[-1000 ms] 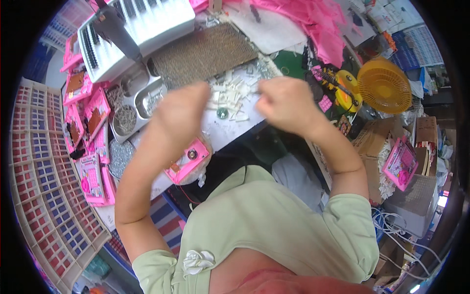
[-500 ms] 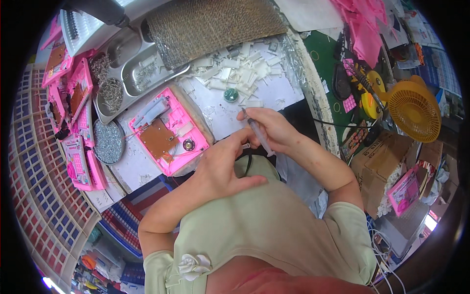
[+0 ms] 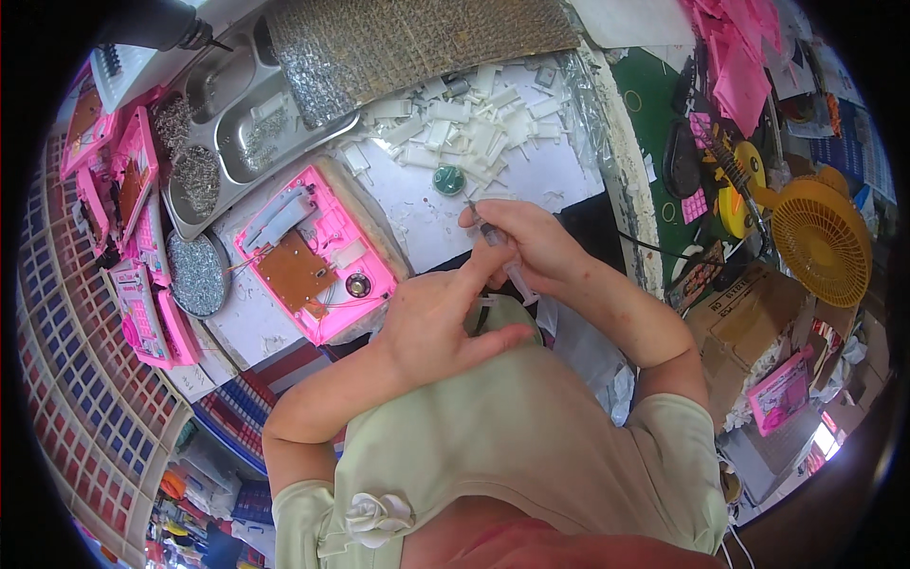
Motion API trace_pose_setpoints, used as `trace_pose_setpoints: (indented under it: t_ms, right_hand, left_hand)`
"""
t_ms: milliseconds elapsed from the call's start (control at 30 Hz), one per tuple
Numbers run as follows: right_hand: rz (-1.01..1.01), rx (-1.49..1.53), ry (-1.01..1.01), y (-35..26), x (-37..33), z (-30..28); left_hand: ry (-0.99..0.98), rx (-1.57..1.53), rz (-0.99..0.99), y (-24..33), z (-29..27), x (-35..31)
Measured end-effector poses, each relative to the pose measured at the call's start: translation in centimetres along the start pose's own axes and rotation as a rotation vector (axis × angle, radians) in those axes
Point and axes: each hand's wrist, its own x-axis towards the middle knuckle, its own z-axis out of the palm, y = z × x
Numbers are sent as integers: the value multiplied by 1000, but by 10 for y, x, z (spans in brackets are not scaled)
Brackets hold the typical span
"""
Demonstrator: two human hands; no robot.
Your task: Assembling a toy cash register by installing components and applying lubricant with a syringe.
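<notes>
My right hand [image 3: 536,245] is closed around a clear syringe [image 3: 518,282], its narrow tip pointing away from me toward the white parts. My left hand [image 3: 431,318] reaches across from the left, its forefinger against the syringe barrel and its thumb stretched out apart. The other left fingers are partly hidden; a small clear piece [image 3: 488,302] shows just below them. Left of my hands lies an opened pink plastic casing [image 3: 327,308] with a brown circuit board [image 3: 296,270], a grey-blue part and a small round speaker [image 3: 357,285]. A round green-topped container [image 3: 448,180] stands beyond the syringe tip.
White plastic parts [image 3: 474,123] lie heaped behind the green container. A steel compartment tray [image 3: 194,228] with screws, a round dish of small metal bits [image 3: 197,275] and pink casings [image 3: 142,247] occupy the left. An electric screwdriver [image 3: 180,28] hangs above. A yellow fan [image 3: 822,240] stands right.
My left forefinger has moved further right onto the syringe barrel. The syringe remains in my right hand, nearly in place. The whole view has shifted slightly.
</notes>
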Motion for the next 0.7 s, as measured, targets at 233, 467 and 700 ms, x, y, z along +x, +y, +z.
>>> trace_pose_setpoints:
  t_ms: [233,467,700]
  right_hand:
    - [43,57,18,-7,-2,8]
    - [-208,-366,75,-9,-5,0]
    - [-1225,-1401,204,-3,6,-3]
  left_hand:
    - [99,134,22,11,-1,7]
    - [209,158,61,9,-7,14]
    - [251,135,138,2,-1,13]
